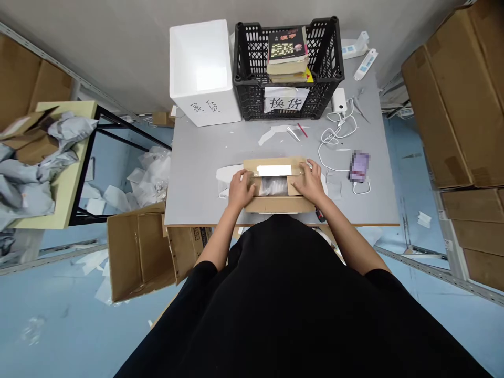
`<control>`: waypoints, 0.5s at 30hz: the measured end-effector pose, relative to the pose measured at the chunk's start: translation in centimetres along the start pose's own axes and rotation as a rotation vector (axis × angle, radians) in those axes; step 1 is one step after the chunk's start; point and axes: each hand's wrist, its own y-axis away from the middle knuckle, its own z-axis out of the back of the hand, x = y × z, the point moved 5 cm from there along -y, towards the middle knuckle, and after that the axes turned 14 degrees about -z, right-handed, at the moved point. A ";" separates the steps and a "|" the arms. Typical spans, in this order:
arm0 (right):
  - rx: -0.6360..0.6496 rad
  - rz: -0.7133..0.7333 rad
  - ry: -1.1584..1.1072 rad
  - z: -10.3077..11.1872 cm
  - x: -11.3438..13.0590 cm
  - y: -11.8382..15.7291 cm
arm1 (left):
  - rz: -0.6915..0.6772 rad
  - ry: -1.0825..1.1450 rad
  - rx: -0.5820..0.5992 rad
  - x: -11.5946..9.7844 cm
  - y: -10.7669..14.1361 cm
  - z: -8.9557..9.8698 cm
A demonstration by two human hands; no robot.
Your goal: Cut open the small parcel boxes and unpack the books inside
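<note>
Left hand (241,190) and right hand (309,182) lie spread, gripping nothing. Beneath the fingers (311,167), their weight presses a cardboard box (279,205) onto the worktop (205,157).

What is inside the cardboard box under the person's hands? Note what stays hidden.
Clear plastic wrapping shows between the cardboard box's flaps. Flaps, left hand and right hand cover the rest, so its contents cannot be seen.

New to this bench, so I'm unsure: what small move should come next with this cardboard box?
Probably ease the cardboard box's side flaps closed: the left hand and right hand rest on them, and the plastic-wrapped item shows between them.
</note>
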 end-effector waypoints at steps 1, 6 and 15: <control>0.049 -0.017 -0.001 -0.2 -0.7 -0.7 | 0.027 0.004 0.025 1.0 -0.8 0.1; 0.185 -0.070 -0.049 -1.3 -2.6 -2.7 | 0.048 0.034 0.179 3.6 -4.2 -0.6; 0.120 -0.003 0.020 -0.6 -2.5 -4.5 | 0.023 0.012 0.138 4.8 -5.6 -0.3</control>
